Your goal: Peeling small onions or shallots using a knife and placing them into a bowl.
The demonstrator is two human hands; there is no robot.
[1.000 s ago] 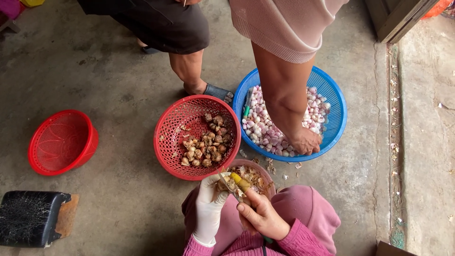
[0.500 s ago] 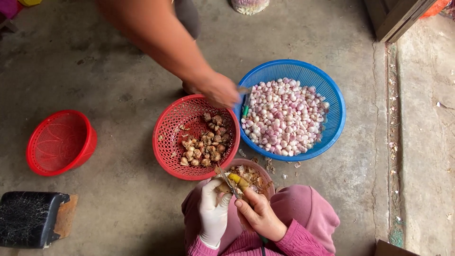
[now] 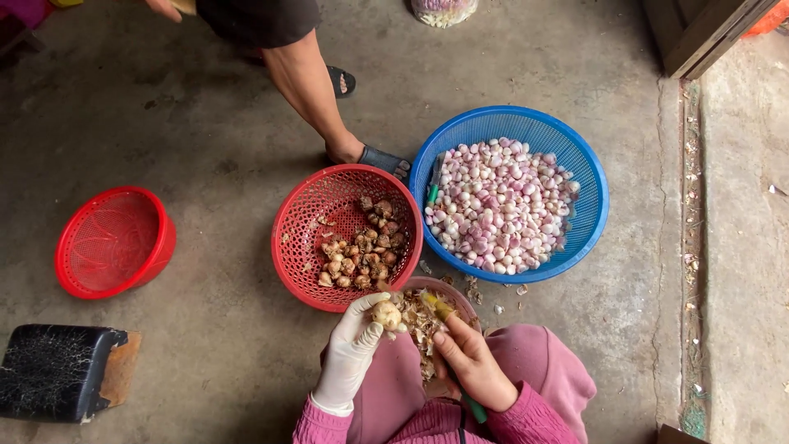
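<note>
The wide blue plastic mesh basket (image 3: 593,193) of peeled pale cloves and the red mesh basket (image 3: 294,238) of unpeeled bulbs sit within my reach. Over the small pink bowl (image 3: 463,299) (it catches skins), my gloved left hand (image 3: 352,349) pinches a small whitish garlic bulb (image 3: 385,314), while my bare right hand (image 3: 475,364) grips a yellow-green-handled paring knife (image 3: 438,307) against it.

Peeling bulbs over your lap on a concrete floor.
Your gloved left hand (image 3: 352,349) pinches a pale bulb (image 3: 385,314); your bare right hand (image 3: 474,367) grips a yellow-green knife (image 3: 438,307) beside it, above a peel-filled bowl (image 3: 448,289). Ahead sit a red basket (image 3: 297,247) of unpeeled bulbs and a blue basket (image 3: 593,215) of peeled ones.
</note>
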